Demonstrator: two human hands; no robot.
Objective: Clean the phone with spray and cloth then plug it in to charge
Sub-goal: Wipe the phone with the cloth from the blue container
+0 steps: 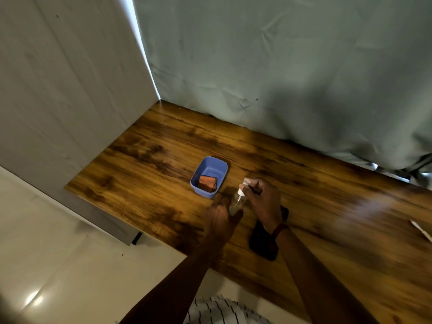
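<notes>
A small clear spray bottle [236,202] with a white nozzle is held upright over the wooden table [145,160]. My left hand [219,218] grips its body from below. My right hand [263,197] is closed around the bottle's white cap above the nozzle. A dark phone [261,242] lies flat on the table just below my right wrist, partly hidden by the wrist. A folded orange-brown cloth [207,182] lies in a blue plastic tub [218,168] just left of and beyond the bottle.
A grey fabric backdrop [280,66] hangs behind the table and a white panel [70,90] stands at its left end. A white object [420,232] pokes in at the right edge. Pale floor tiles lie below the table's near-left edge.
</notes>
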